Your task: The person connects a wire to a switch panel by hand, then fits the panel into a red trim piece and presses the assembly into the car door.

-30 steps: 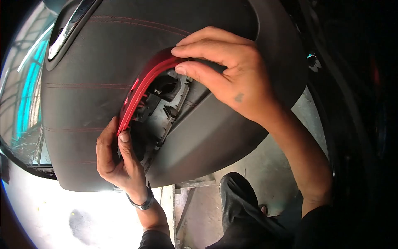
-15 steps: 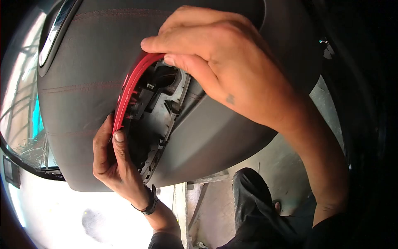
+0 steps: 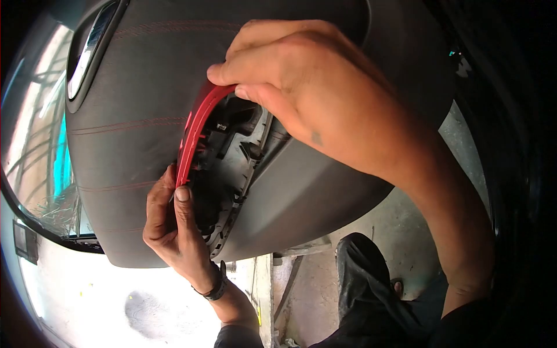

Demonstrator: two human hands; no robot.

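Note:
A curved red trim strip is held between my two hands above an opening in a dark padded panel with red stitching. Its lower end is pinched between the thumb and fingers of my left hand, which wears a dark wristband. At the top, my right hand grips the strip between thumb and fingers and covers that end. Inside the opening, beside the strip, show a grey plastic frame with clip slots and black parts.
A glossy chrome-and-black piece is set in the panel's upper left. Window glass lies at the far left. Below are a brightly lit surface, the concrete floor and my dark-trousered leg.
The view has shifted slightly, so the panel, strip and hands all sit a little further right and mostly lower. Both hands keep their hold on the trim strip.

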